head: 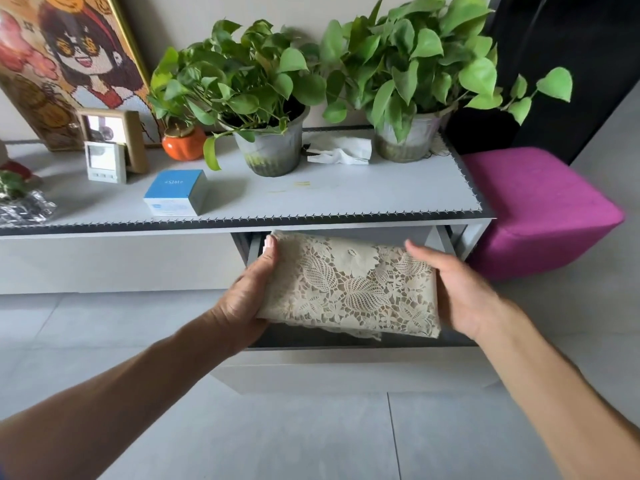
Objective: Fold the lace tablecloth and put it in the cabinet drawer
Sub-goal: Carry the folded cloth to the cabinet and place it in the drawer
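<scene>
Fingers of left hand (247,294) and right hand (460,292) clasp the folded lace tablecloth (349,287) over the open drawer (346,372).

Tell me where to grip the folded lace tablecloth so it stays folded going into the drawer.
Grip the tablecloth at its two short ends, one hand from each side, as the left hand and right hand do now. It is a flat, limp stack, and a layer sags at the near edge, so support underneath likely helps.
</scene>
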`<control>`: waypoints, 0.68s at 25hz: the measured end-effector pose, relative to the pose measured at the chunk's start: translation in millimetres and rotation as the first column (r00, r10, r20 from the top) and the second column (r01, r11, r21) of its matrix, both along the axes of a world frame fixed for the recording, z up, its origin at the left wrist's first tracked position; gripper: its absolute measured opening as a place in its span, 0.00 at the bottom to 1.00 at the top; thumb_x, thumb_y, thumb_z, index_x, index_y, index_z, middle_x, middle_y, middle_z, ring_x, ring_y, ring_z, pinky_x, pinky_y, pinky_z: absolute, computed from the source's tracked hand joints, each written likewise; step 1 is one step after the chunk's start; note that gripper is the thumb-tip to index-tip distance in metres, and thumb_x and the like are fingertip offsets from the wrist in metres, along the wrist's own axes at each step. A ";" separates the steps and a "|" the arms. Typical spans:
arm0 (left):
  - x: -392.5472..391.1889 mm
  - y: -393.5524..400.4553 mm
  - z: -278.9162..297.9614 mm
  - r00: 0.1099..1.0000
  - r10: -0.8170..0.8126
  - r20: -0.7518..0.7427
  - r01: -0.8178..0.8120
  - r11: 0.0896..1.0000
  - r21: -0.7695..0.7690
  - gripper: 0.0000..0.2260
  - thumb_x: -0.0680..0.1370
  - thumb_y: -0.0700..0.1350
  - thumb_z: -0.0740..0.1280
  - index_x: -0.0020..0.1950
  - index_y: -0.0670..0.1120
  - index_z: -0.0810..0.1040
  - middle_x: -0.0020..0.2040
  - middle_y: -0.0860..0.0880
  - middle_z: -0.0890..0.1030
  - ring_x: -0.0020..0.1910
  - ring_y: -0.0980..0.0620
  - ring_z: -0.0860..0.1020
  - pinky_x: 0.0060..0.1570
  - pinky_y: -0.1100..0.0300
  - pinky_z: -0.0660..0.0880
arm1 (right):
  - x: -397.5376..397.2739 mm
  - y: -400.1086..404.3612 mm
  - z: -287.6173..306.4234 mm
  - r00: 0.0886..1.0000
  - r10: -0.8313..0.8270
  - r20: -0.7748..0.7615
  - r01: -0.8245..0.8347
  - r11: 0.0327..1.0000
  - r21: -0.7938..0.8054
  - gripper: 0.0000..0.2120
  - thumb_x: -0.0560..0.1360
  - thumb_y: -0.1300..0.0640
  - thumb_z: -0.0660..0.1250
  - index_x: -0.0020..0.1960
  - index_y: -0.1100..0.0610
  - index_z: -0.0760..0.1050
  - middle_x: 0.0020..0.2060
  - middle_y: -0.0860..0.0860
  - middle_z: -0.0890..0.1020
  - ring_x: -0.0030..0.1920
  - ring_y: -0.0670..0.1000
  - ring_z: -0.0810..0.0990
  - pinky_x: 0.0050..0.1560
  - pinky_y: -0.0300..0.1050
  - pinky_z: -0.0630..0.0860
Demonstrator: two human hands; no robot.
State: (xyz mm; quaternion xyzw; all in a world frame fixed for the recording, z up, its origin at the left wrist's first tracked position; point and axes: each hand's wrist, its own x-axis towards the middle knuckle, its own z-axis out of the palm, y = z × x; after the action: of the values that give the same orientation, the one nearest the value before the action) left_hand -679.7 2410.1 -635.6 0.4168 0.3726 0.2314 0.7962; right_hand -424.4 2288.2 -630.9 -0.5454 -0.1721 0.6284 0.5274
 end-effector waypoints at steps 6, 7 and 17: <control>24.9 12.6 -30.3 0.944 0.161 -0.287 -0.188 0.980 -0.071 0.14 0.80 0.57 0.61 0.52 0.49 0.80 0.54 0.41 0.84 0.50 0.41 0.84 0.45 0.41 0.82 | 18.8 36.2 -31.0 0.964 -0.145 0.221 0.171 0.980 -0.104 0.13 0.71 0.66 0.71 0.54 0.56 0.78 0.53 0.58 0.84 0.55 0.59 0.82 0.54 0.55 0.78; 28.5 17.2 -34.9 0.938 0.170 -0.303 -0.187 0.982 -0.029 0.12 0.81 0.55 0.59 0.53 0.51 0.78 0.56 0.41 0.82 0.52 0.41 0.82 0.47 0.40 0.81 | 22.4 41.3 -36.2 0.967 -0.133 0.215 0.166 0.976 -0.141 0.15 0.71 0.67 0.70 0.57 0.59 0.77 0.54 0.59 0.84 0.56 0.60 0.82 0.57 0.58 0.77; 43.1 45.5 -99.9 0.751 0.031 -0.659 0.145 0.967 0.211 0.23 0.79 0.40 0.58 0.73 0.54 0.66 0.61 0.48 0.74 0.59 0.45 0.75 0.63 0.47 0.74 | 38.5 89.3 -105.0 0.816 0.072 0.574 0.189 0.905 -0.382 0.29 0.67 0.72 0.65 0.65 0.52 0.75 0.61 0.55 0.76 0.60 0.54 0.73 0.36 0.40 0.64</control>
State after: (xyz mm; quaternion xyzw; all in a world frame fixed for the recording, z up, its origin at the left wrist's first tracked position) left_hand -636.6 2455.5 -735.5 0.5791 0.5832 0.0905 0.5624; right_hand -385.9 2377.5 -735.8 -0.8151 -0.1659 0.4393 0.3393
